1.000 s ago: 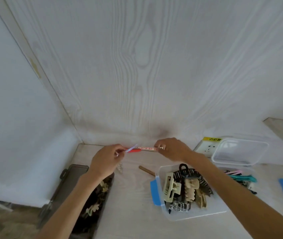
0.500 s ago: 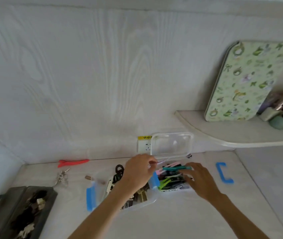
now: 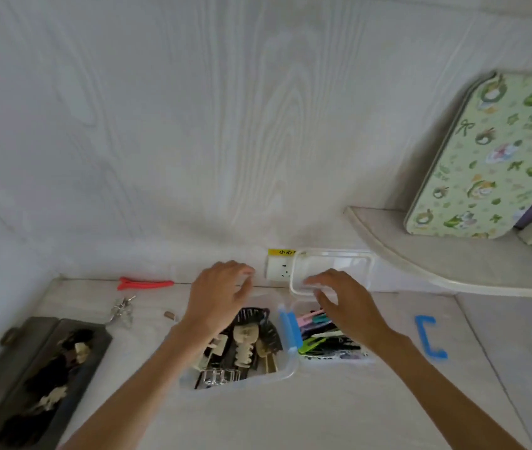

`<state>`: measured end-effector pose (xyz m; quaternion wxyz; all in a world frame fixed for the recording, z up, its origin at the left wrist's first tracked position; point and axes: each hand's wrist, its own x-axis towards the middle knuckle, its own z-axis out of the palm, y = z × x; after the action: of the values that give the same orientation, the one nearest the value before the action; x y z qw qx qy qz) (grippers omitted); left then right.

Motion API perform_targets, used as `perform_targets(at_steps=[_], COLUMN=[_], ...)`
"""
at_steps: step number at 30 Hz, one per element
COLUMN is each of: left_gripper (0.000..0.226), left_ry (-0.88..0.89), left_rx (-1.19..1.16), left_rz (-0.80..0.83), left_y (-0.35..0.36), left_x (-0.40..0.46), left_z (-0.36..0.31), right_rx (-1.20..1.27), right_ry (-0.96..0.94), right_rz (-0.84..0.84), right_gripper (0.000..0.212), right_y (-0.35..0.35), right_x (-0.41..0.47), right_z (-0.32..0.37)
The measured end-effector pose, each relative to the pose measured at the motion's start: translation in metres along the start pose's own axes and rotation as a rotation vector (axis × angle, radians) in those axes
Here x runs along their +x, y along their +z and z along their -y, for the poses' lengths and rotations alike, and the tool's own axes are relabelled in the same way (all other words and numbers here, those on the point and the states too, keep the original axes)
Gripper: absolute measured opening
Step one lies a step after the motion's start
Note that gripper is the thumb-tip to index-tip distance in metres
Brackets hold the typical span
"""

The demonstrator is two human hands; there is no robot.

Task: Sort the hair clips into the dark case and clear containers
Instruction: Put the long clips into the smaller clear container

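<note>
Two clear containers sit side by side mid-table. The left container [image 3: 285,373] holds several large claw clips in cream and black. The right container [image 3: 366,358] holds several thin coloured clips. My left hand [image 3: 220,292] hovers open over the far end of the left container, holding nothing. My right hand [image 3: 342,298] hovers open over the far end of the right one, fingers spread. A dark case [image 3: 5,381] with dark clips inside lies at the left. A red clip [image 3: 144,283], a silver clip [image 3: 121,311] and a small brown clip [image 3: 169,314] lie loose on the table.
A clear lid [image 3: 368,266] leans on the wall behind the right container, next to a wall socket [image 3: 279,271]. A blue latch piece [image 3: 430,339] lies at the right. A corner shelf [image 3: 404,254] above carries a green floral board [image 3: 491,164].
My view swung right and up. Both hands carried thin clips from the left rear of the table to the right container, released them, and now hover open above the containers.
</note>
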<state>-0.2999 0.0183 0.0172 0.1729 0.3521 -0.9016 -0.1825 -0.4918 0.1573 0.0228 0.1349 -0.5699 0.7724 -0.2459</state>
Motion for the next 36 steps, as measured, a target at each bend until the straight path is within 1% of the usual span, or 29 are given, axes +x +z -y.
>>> perform_targets(at_steps=[3, 5, 7, 10, 12, 15, 17, 19, 22, 23, 26, 29, 31, 33, 34, 36], left_gripper=[0.02, 0.023, 0.028, 0.031, 0.031, 0.035, 0.039, 0.041, 0.027, 0.026, 0.025, 0.02, 0.02, 0.021, 0.022, 0.023], left_ry=[-0.23, -0.37, -0.443, -0.429, -0.39, -0.327, -0.292, -0.272, -0.224, -0.202, -0.143, -0.134, -0.148, -0.166, -0.165, -0.128], left_rx=[-0.013, -0.02, 0.007, 0.058, 0.015, -0.033, 0.028, 0.107, 0.189, 0.203, 0.198, 0.088, 0.046, -0.014, -0.041, -0.047], left_rz=[-0.129, -0.119, -0.057, 0.043, 0.096, 0.184, 0.263, 0.297, 0.247, 0.247, 0.219, 0.033, -0.076, -0.168, -0.203, -0.253], left_y=[-0.039, -0.056, -0.064, -0.057, -0.048, -0.03, -0.016, -0.004, 0.005, 0.005, -0.003, -0.022, -0.033, -0.042, -0.046, -0.052], left_x=[-0.009, -0.018, -0.026, -0.031, -0.028, -0.018, -0.012, -0.011, -0.013, -0.015, -0.021, -0.031, -0.039, -0.043, -0.044, -0.041], left_z=[0.078, 0.125, 0.167, 0.203, 0.216, 0.223, 0.225, 0.229, 0.233, 0.235, 0.237, 0.227, 0.213, 0.187, 0.169, 0.129], right_rx=[0.075, 0.046, -0.057, -0.363, -0.575, -0.805, -0.932, -0.953, -0.802, -0.77, -0.683, -0.551, -0.387, -0.16, -0.066, 0.026], right_ry=[-0.127, -0.165, -0.127, 0.008, 0.074, 0.152, 0.164, 0.145, 0.08, 0.052, -0.005, -0.045, -0.081, -0.126, -0.155, -0.193], right_rz=[0.116, 0.236, 0.41, 0.667, 0.79, 0.906, 0.927, 0.897, 0.812, 0.782, 0.688, 0.615, 0.521, 0.39, 0.306, 0.132], right_gripper=[0.026, 0.029, 0.035, 0.04, 0.038, 0.036, 0.036, 0.036, 0.044, 0.045, 0.034, 0.032, 0.026, 0.019, 0.019, 0.021], right_y=[0.034, 0.061, 0.095, 0.139, 0.163, 0.19, 0.203, 0.216, 0.225, 0.225, 0.208, 0.176, 0.153, 0.124, 0.108, 0.079], right_x=[0.037, 0.065, 0.095, 0.125, 0.134, 0.142, 0.145, 0.146, 0.142, 0.141, 0.139, 0.136, 0.13, 0.114, 0.102, 0.075], right_z=[0.07, 0.11, 0.142, 0.169, 0.181, 0.189, 0.189, 0.186, 0.182, 0.182, 0.183, 0.186, 0.183, 0.17, 0.16, 0.133])
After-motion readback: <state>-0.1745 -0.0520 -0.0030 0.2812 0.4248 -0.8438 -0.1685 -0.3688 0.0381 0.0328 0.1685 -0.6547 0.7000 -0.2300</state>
